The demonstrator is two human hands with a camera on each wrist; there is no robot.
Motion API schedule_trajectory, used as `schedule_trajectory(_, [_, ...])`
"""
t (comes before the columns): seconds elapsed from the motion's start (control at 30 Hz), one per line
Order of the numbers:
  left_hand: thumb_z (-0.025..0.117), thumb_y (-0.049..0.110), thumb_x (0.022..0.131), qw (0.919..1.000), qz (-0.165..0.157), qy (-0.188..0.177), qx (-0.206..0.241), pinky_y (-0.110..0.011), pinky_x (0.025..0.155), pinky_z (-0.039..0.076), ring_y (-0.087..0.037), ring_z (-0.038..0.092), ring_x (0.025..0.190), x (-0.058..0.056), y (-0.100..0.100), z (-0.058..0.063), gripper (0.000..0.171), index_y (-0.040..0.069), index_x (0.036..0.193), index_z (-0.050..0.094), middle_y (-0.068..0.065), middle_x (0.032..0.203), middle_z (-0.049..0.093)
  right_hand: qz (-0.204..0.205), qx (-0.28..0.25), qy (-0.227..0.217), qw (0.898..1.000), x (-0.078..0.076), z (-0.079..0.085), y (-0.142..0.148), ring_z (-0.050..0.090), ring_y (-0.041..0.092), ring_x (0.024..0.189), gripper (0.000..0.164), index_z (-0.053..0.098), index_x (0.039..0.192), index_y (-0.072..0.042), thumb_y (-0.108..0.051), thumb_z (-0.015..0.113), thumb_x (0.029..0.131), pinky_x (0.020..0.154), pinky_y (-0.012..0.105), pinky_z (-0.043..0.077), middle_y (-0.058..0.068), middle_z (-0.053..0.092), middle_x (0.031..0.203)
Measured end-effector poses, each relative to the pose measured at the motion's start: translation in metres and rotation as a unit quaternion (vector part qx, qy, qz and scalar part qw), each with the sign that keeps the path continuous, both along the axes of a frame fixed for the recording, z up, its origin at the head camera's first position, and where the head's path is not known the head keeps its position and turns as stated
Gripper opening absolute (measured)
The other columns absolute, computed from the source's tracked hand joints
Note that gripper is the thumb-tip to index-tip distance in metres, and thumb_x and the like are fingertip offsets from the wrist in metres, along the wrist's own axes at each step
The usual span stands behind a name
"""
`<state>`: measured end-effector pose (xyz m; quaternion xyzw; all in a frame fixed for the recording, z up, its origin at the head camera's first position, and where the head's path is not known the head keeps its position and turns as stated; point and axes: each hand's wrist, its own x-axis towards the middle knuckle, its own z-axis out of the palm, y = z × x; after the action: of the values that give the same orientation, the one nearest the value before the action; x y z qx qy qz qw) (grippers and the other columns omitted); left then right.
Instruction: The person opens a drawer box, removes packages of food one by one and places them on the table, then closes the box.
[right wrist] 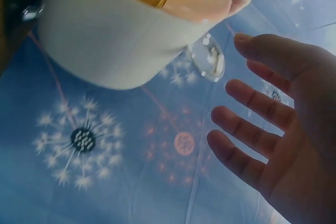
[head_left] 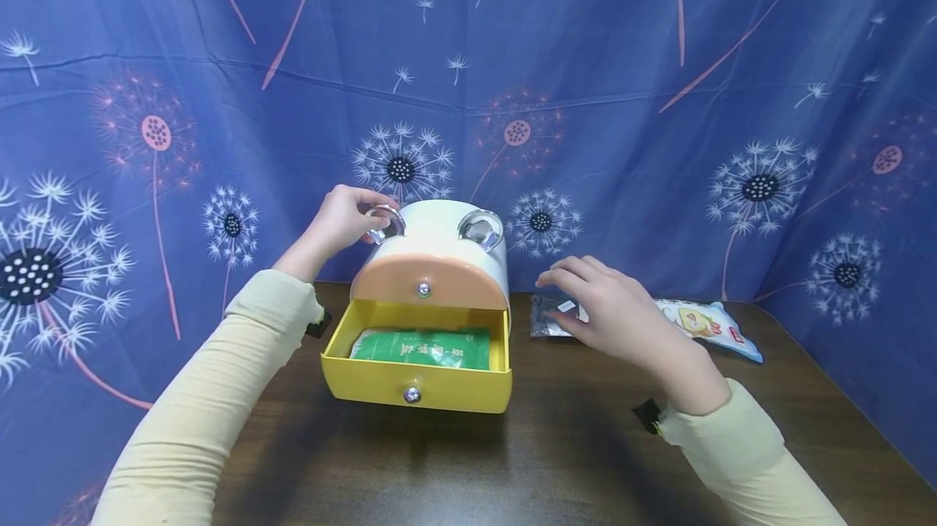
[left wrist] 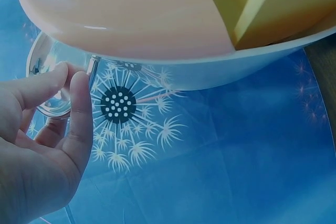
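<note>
A small white drawer box [head_left: 446, 221] with a peach upper drawer [head_left: 395, 278] stands on the table, two shiny round ears on top. Its yellow lower drawer [head_left: 366, 380] is pulled out, and a green packet [head_left: 420, 347] lies inside. My left hand [head_left: 347, 221] grips the left silver ear [head_left: 395, 221] between thumb and fingers, as the left wrist view also shows. The right silver ear [head_left: 481, 229] is untouched. My right hand [head_left: 603, 302] hovers to the right of the box, fingers spread and slightly bent, holding nothing.
Behind my right hand lie a dark silvery packet [head_left: 547, 316] and a light blue and white food bag [head_left: 713, 327] on the brown wooden table [head_left: 586, 428]. A blue dandelion-print cloth [head_left: 622, 63] hangs behind and along both sides.
</note>
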<state>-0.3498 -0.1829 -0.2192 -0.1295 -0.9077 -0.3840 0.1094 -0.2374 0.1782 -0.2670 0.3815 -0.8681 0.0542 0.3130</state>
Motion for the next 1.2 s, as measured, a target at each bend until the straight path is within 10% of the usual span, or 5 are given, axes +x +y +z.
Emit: schedule_trajectory(1.2, [0.066, 0.011, 0.088, 1.0000, 0.000, 0.003, -0.005, -0.030, 0.057, 0.057, -0.020, 0.065, 0.075, 0.001, 0.000, -0.001, 0.023, 0.012, 0.111, 0.070, -0.010, 0.104, 0.068, 0.182, 0.042, -0.100, 0.977, -0.010, -0.010, -0.095, 0.049, 0.011, 0.106, 0.043, 0.059, 0.116, -0.021, -0.030, 0.077, 0.079, 0.088, 0.023, 0.050, -0.006, 0.056, 0.115])
